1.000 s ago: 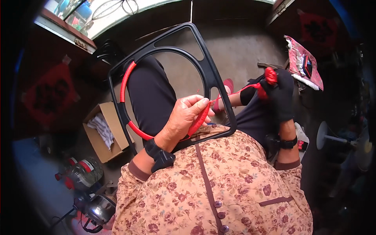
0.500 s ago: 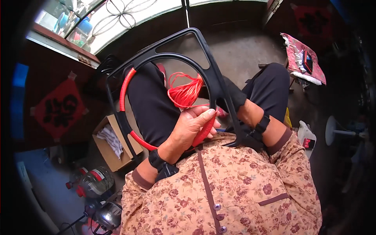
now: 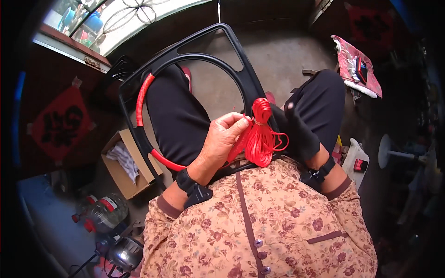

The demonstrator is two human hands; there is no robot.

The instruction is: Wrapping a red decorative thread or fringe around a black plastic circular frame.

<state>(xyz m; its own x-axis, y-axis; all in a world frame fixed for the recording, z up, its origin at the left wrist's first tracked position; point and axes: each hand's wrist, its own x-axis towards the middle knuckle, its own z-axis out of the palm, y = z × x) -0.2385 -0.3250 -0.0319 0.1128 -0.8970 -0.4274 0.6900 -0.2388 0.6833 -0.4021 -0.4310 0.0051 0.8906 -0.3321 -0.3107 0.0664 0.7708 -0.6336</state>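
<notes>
A black plastic frame with a round opening (image 3: 243, 83) lies tilted across my thighs. Red cord is wound in tight coils (image 3: 145, 99) around parts of its ring. My bare left hand (image 3: 221, 139) pinches the red cord against the ring's right side, next to another wrapped stretch. Just right of those fingertips, a tied bundle of red cord (image 3: 260, 139) hangs in front of the frame, a loose loop sticking out. My right hand (image 3: 299, 132), in a black glove with a bare fingertip showing, is beside the bundle with its fingers apart; some fingers are partly hidden behind it.
At left, an open cardboard box (image 3: 127, 180) holds a striped cloth, near large clear bottles (image 3: 109, 213) and a metal kettle (image 3: 125, 254). A stool with a pink cover (image 3: 352, 69) stands at far right, a dark device on it. Glass panes are at upper left.
The cord bundle has come from inside the ring to the front of its right side. My right hand has moved out from behind the frame. My left hand keeps its pinch.
</notes>
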